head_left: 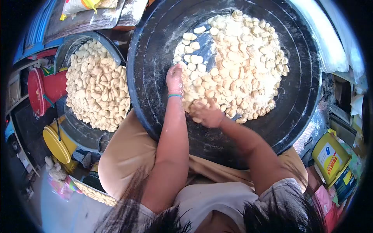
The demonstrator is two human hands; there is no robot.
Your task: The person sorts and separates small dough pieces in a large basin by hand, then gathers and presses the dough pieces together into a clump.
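A wide black round basin in front of me holds a floury heap of small, flattened, pale dough pieces. My left hand, dusted with flour and with a teal band at the wrist, rests at the heap's left edge. Its fingers curve in against the pieces and are mostly hidden. Close by on the right, my right hand lies over the lower left edge of the heap, fingers spread and slightly blurred, touching the pieces. Loose flour covers part of the heap and the basin floor.
Left of the basin, a second dark tub is piled with rounder dough pieces. Beyond it are a red bucket and a yellow bucket. A yellow-green container stands at right. A flour bag lies at upper left.
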